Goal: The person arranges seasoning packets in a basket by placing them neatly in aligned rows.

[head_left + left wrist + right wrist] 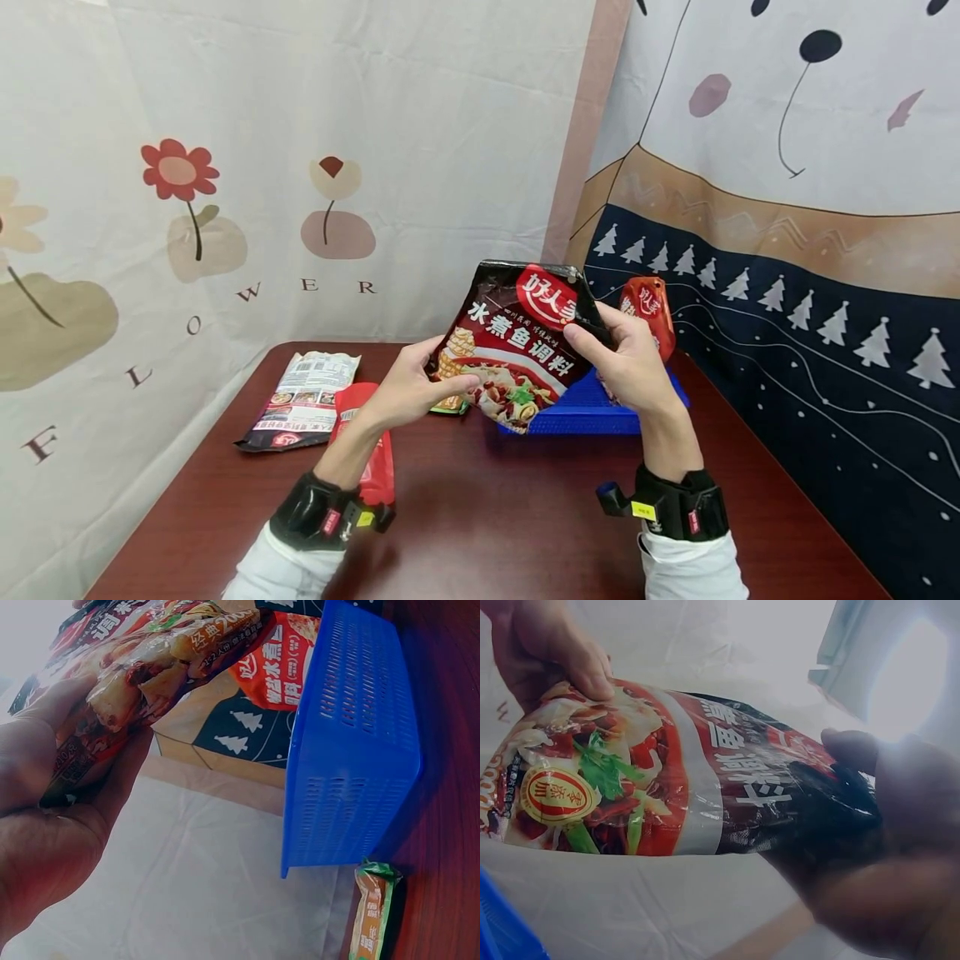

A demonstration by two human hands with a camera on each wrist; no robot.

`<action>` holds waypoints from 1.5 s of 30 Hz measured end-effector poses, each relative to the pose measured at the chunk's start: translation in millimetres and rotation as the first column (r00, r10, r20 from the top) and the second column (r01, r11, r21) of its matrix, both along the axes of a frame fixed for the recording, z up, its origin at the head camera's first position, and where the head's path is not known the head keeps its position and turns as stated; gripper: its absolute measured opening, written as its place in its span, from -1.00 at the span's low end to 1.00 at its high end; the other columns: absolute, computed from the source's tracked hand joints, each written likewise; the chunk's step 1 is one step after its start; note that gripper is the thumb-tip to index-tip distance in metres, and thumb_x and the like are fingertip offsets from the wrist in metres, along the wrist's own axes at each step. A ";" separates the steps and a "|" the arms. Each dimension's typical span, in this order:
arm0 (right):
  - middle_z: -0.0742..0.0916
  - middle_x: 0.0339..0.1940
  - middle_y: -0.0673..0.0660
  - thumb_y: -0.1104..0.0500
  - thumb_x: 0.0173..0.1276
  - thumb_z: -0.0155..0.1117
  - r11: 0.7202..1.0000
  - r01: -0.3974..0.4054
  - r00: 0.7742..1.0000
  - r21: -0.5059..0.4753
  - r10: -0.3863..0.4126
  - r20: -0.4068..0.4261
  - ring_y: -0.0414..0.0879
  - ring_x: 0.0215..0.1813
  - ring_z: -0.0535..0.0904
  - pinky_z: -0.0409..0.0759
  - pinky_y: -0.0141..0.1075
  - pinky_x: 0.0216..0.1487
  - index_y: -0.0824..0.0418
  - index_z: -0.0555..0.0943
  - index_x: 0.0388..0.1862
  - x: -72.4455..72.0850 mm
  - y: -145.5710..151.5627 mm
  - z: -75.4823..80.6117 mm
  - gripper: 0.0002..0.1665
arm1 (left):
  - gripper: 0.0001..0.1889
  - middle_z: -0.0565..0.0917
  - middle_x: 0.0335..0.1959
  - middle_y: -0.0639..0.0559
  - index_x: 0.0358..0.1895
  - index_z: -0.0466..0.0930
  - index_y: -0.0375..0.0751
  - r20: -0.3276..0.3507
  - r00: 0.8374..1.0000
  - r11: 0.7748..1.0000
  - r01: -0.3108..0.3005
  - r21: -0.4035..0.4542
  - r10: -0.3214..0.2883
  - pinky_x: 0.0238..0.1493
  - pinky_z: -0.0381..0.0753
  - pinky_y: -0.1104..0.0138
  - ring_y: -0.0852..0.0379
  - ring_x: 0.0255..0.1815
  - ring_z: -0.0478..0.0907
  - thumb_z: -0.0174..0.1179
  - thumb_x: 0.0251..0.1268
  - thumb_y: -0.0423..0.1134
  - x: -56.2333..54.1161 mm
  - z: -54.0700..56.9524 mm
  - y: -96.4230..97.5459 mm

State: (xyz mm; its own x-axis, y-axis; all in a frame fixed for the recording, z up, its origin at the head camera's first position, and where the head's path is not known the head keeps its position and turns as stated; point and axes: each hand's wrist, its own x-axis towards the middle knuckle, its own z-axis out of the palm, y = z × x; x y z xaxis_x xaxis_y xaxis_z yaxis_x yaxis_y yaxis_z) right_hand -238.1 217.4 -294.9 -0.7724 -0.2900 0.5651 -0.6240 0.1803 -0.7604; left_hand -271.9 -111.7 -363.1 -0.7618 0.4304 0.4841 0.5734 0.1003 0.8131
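Observation:
A black-and-red seasoning packet (517, 354) with a picture of a fish dish is held up over the table, tilted, its printed front facing the head camera. My left hand (408, 385) pinches its lower left edge, thumb on the front. At the upper right, my right hand (633, 358) grips the other edge, also with the thumb in front. The right wrist view shows the packet (649, 776) stretched between both hands. Behind and below it stands a blue perforated basket (592, 419), partly hidden, with a red packet (651, 315) sticking up from it.
On the left of the brown table (480, 517) lie a white-and-black packet (306, 396) and a red packet (378, 471), the latter partly behind the left forearm. A small green-edged packet (373, 911) lies beside the basket. Printed cloth (450, 125) hangs behind the table.

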 end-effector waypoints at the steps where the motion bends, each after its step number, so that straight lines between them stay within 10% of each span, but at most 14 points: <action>1: 0.84 0.14 -0.08 0.29 0.72 0.25 1.000 0.007 1.000 0.008 -0.007 0.000 -0.21 -0.41 0.74 0.75 -0.40 -0.43 0.38 0.61 0.53 -0.1 -0.4 -0.3 -0.52 | -0.50 0.88 0.19 -0.03 0.41 0.71 0.01 -0.003 1.000 1.000 0.000 -0.001 0.000 0.21 0.83 0.25 0.09 0.13 0.84 0.56 0.48 -0.26 0.2 0.1 0.3; 5: 0.88 0.12 0.12 0.26 0.73 0.27 0.998 0.053 0.998 0.045 -0.052 -0.025 -0.19 -0.01 0.88 0.89 -0.34 0.04 0.42 0.71 0.38 -2.2 -2.5 -1.0 -0.61 | -0.49 0.88 0.19 -0.03 0.42 0.71 0.02 0.001 1.000 1.000 -0.002 -0.008 0.002 0.22 0.83 0.27 0.10 0.13 0.84 0.57 0.47 -0.26 1.0 0.4 0.4; 14: 0.86 0.15 0.47 0.23 0.75 0.28 0.987 0.133 0.990 0.093 -0.128 -0.059 -0.29 -0.04 0.86 0.86 -0.40 0.01 0.45 0.72 0.33 -4.4 -3.1 -2.9 -0.62 | -0.48 0.88 0.20 -0.01 0.44 0.70 0.05 0.019 1.000 0.999 0.004 -0.037 -0.003 0.22 0.82 0.27 0.09 0.14 0.84 0.56 0.48 -0.24 -3.2 -3.9 0.4; 37: 0.77 -0.41 0.16 0.33 0.69 0.32 0.981 0.195 0.956 -0.017 -0.194 -0.219 -0.27 -0.37 0.73 0.69 -0.47 -0.37 0.41 0.78 -0.15 -5.2 -11.0 -4.3 -0.82 | -0.40 0.85 0.27 0.03 0.51 0.64 0.13 0.085 0.996 0.999 0.021 -0.025 -0.019 0.27 0.79 0.29 0.08 0.18 0.82 0.59 0.45 -0.15 -2.4 -7.7 10.0; 45: 0.82 -0.32 0.03 0.35 0.69 0.32 0.969 0.234 0.940 -0.077 -0.246 -0.239 -0.30 -0.39 0.77 0.78 -0.46 -0.35 0.46 0.81 -0.03 -0.3 -1.7 0.3 -0.81 | -0.20 0.68 0.50 -0.08 0.71 0.41 0.10 0.073 0.996 0.999 -0.044 0.018 0.043 0.44 0.73 -0.14 -0.07 0.38 0.72 0.55 0.47 -0.13 0.4 -9.9 19.8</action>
State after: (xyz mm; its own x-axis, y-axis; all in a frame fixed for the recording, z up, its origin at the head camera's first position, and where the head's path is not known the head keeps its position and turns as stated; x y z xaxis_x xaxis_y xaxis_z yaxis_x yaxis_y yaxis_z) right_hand -238.4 215.7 -294.6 -0.6521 -0.0820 0.7537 -0.7344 0.3155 -0.6010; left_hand -271.4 -91.9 -372.9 -0.8128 0.3875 0.4349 0.5085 0.1077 0.8543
